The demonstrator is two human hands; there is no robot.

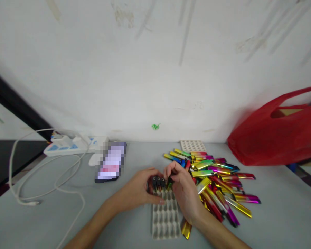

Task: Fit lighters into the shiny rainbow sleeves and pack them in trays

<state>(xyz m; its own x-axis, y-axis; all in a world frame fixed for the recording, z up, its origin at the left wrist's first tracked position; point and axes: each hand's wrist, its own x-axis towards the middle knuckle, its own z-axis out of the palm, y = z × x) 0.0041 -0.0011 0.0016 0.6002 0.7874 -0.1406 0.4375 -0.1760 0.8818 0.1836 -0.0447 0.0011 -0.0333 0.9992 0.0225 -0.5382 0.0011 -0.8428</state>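
A pale moulded tray (166, 218) with rows of small hollows lies in front of me. Several flat, shiny sticks with black ends (158, 180) stand side by side in its far row. My left hand (145, 188) curls round the tray's far left corner, thumb over the hollows and fingers behind the black ends. At the far right corner, my right hand (181, 186) has its fingers pinched at a black-ended stick (169, 185), mostly hidden by the fingers. Beside that hand spreads a loose pile of shiny, many-coloured sticks (219, 193).
Another pale tray (193, 145) lies by the wall. A red bag (277, 131) stands at the back right. To the left are a phone (111, 162), a white power strip (69, 147) and a looping white cable (58, 183) on the grey table (134, 224).
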